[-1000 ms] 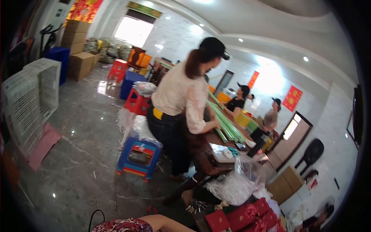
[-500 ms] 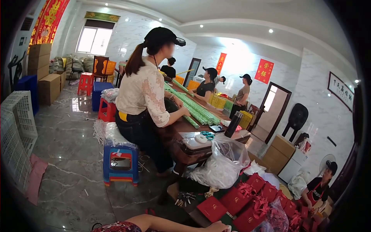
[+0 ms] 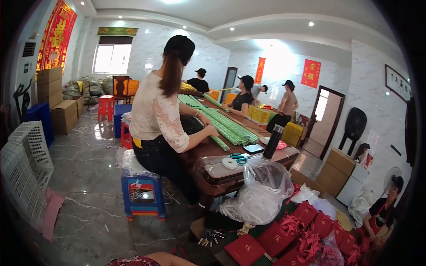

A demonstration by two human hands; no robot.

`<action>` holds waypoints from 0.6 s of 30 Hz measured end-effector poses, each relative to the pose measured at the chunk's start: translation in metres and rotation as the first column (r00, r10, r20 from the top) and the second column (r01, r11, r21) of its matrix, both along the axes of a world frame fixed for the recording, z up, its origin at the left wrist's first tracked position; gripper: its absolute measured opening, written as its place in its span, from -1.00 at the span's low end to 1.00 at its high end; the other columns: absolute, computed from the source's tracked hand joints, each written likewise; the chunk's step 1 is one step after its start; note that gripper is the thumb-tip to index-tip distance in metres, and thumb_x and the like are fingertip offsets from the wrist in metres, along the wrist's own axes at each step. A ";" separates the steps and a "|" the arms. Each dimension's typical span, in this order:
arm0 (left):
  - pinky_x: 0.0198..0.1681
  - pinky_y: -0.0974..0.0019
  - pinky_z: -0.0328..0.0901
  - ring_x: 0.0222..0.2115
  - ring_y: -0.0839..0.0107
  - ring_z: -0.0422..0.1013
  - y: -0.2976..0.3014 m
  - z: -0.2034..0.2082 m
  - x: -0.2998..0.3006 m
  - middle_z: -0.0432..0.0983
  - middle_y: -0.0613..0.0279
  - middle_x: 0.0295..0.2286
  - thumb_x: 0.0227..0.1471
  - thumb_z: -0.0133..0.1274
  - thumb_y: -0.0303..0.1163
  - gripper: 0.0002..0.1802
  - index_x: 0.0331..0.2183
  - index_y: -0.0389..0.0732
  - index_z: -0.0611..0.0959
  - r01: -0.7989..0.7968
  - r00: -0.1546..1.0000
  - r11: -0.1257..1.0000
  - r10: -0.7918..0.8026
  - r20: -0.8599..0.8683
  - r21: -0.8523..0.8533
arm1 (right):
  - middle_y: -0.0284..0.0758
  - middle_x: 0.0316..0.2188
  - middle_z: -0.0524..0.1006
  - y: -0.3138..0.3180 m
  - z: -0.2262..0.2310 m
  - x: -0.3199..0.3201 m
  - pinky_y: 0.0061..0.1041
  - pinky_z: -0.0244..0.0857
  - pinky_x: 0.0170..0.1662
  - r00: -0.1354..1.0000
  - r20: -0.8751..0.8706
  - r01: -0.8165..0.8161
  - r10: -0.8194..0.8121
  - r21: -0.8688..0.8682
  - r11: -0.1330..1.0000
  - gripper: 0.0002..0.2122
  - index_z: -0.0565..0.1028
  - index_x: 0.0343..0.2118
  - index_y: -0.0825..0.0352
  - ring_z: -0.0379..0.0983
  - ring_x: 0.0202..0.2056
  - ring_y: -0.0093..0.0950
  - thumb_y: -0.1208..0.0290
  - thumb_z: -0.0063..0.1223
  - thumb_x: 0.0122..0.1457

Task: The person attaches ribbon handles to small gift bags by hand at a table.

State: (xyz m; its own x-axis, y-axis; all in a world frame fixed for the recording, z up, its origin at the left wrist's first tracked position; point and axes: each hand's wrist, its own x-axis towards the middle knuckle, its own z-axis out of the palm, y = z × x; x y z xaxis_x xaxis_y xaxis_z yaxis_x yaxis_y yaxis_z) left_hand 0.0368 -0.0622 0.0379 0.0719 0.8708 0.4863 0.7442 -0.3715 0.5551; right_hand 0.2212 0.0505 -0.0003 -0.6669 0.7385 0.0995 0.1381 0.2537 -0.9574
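At the lower edge, just L of ctr., 1 bare forearm [image 3: 172, 259] shows next to red-patterned cloth [image 3: 133, 261]; can't tell which arm. L hand & R hand are both out of frame, so can't tell if fingers are open, closed or gripping. Nearest visible things: red boxes [image 3: 244, 248], piled lower R of ctr., some w/ gold emblems, red ribbons [image 3: 290, 223] tangled among them. Small pale sticks [image 3: 212, 237] lie L of the nearest box, kind unclear. Behind the pile, a clear bag [image 3: 253, 206] of white strips sits by the end of a brown table [image 3: 286, 156]. On table: white tape roll [image 3: 229, 163], teal scissors [image 3: 239, 158] just beside it, phone [image 3: 253, 148], black bottle [image 3: 272, 142], long green rolls [image 3: 222, 126]. Co-worker in white top [image 3: 153, 111] sits on a blue stool [image 3: 142, 195], both hands at the rolls' near side; finger detail too small. Another co-worker w/ red apron [image 3: 379, 219] is far R, past the boxes. White plastic crates [image 3: 33, 155] stand at far L, tilted.
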 end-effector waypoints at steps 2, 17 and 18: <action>-0.28 0.09 0.14 -0.53 0.12 0.34 0.003 -0.001 0.001 0.46 0.16 -0.54 -0.15 0.14 -0.19 -0.77 -0.37 0.01 0.54 0.074 0.995 0.997 -0.074 0.065 0.000 | -0.25 -0.45 0.52 -0.006 0.025 0.001 -0.53 0.30 -0.53 0.997 -0.066 -0.045 0.048 0.042 0.998 -0.91 0.51 -0.26 0.31 0.39 -0.55 -0.54 0.44 -0.01 0.28; -0.30 0.08 0.12 -0.70 0.20 0.26 0.027 0.021 0.001 0.37 0.25 -0.71 0.10 -0.11 -0.09 -0.77 -0.36 0.05 0.55 0.002 0.977 0.999 0.005 0.214 -0.033 | -0.34 -0.19 0.44 0.011 0.127 -0.033 -0.46 0.36 -0.18 0.859 0.433 -0.262 0.272 -0.084 0.961 -0.74 0.41 -0.04 0.35 0.41 -0.30 -0.48 0.53 0.07 0.21; -0.32 0.07 0.12 -0.70 0.20 0.26 0.035 0.018 0.006 0.35 0.27 -0.72 0.10 -0.12 -0.09 -0.77 -0.39 0.02 0.54 0.024 0.995 0.999 -0.028 0.099 0.044 | -0.34 -0.19 0.44 0.027 0.103 -0.009 -0.46 0.35 -0.16 0.798 0.487 -0.553 0.354 0.361 0.750 -0.73 0.41 -0.03 0.35 0.42 -0.25 -0.46 0.52 0.09 0.21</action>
